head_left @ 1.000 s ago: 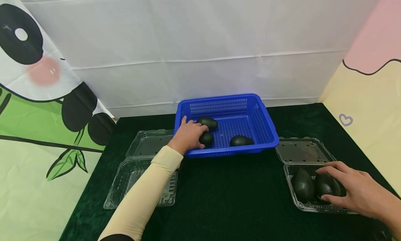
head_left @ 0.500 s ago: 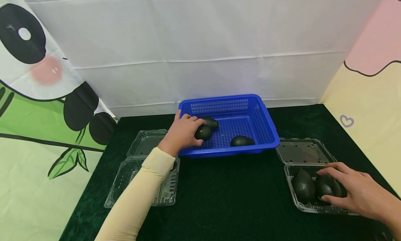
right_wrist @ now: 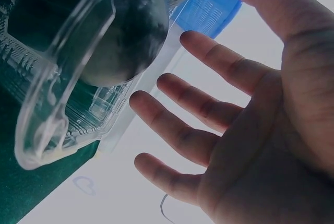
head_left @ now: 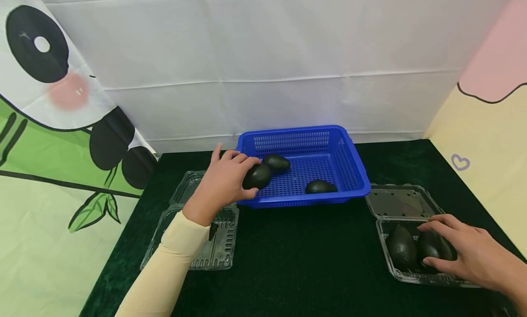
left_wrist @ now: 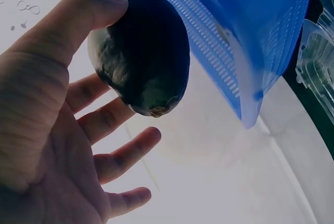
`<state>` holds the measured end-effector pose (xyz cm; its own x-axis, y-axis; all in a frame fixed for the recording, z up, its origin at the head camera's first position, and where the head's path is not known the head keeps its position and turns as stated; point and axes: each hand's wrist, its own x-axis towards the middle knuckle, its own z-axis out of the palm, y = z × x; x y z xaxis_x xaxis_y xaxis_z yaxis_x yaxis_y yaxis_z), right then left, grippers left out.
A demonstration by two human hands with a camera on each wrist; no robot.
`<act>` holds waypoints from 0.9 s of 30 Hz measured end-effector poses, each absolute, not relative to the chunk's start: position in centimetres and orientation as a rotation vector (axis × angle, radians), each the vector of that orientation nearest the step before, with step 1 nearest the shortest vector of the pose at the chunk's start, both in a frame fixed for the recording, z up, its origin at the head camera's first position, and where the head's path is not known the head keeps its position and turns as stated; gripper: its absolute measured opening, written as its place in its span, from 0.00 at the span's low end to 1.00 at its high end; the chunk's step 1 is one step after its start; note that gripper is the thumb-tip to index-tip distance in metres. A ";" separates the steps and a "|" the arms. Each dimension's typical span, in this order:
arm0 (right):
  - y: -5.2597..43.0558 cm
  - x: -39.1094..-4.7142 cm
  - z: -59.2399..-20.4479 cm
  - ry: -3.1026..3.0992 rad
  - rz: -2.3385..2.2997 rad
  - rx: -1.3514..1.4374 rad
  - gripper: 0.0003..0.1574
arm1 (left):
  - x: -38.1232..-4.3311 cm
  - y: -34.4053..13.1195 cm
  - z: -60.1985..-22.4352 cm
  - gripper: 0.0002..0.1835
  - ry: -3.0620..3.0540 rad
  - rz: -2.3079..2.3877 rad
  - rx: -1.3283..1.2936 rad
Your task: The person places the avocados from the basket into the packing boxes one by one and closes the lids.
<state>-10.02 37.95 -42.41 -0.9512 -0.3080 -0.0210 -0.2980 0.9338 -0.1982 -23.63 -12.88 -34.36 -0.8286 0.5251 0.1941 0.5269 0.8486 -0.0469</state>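
Note:
My left hand (head_left: 225, 179) grips a dark green avocado (head_left: 257, 176) at the near left rim of the blue plastic basket (head_left: 284, 201). In the left wrist view the thumb presses on this avocado, index fingertip hidden behind it, while other fingers spread apart. Two more avocados lie inside the basket, one at the left (head_left: 276, 163), one at the front (head_left: 321, 186). On the right, my right hand (head_left: 465, 250) hovers with spread fingers round an avocado (head_left: 432, 248) in a clear clamshell box (head_left: 384, 257). Another avocado (head_left: 401, 247) sits beside it there.
A second clear clamshell box (head_left: 222, 250) lies with its lid folded back at the left, partly under my left forearm. Dark green cloth covers the table (head_left: 296, 257). A white sheet (head_left: 280, 56) hangs behind, with printed sheets at both sides.
My left hand has drawn the avocado up and leftward from the basket's inside to its left rim. The right hand stays at the box, almost unmoved.

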 end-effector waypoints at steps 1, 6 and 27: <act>38.0 -10.0 -42.4 3.038 -0.298 -0.477 0.44 | -23.3 -13.1 -34.3 0.37 -2.820 -0.022 -0.811; 38.0 -10.1 -42.4 3.034 -0.299 -0.477 0.44 | -22.0 -14.1 -33.9 0.36 -2.810 -0.038 -0.779; 38.1 -10.2 -42.4 3.020 -0.311 -0.452 0.45 | -17.9 -19.4 -34.9 0.36 -2.827 -0.116 -0.547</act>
<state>-10.17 38.12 -42.36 -0.9540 -0.2969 -0.0414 -0.2822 0.9361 -0.2100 -17.94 -19.37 -34.85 -0.8956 0.3556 0.2675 0.3763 0.9260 0.0289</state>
